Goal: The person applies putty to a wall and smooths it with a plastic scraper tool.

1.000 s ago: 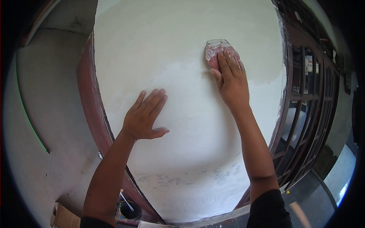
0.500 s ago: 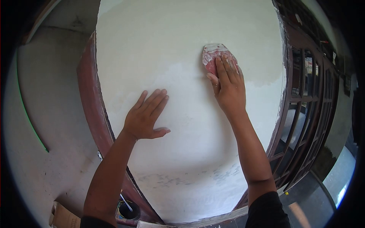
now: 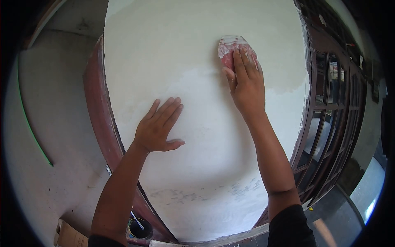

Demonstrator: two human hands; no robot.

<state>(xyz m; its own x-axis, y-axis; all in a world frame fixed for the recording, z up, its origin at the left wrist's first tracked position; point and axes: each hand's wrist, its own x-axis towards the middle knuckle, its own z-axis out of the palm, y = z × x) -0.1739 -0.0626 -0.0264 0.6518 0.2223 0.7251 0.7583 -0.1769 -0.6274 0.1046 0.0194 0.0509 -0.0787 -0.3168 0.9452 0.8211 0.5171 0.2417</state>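
My right hand (image 3: 247, 88) presses a flat red putty spreader (image 3: 227, 61), smeared with white paste, against the upper part of a pale wall panel (image 3: 197, 136). Its fingers lie over the spreader, with the thumb along the lower left edge. Lower and to the left, my left hand (image 3: 157, 129) rests flat on the same surface, fingers stretched and thumb out to the side, holding nothing. The panel is whiter around the middle and greyer above, with dark smudges near its bottom.
Dark red wooden frame (image 3: 96, 111) borders the panel on the left. On the right stands a brown glazed door (image 3: 325, 119). Below are a dark pot (image 3: 140, 229) with a stick in it and a cardboard box (image 3: 70, 234). A green line (image 3: 29, 127) runs down the left wall.
My right hand has slid the spreader upward a short way along the panel. The left hand stays in practically the same place.
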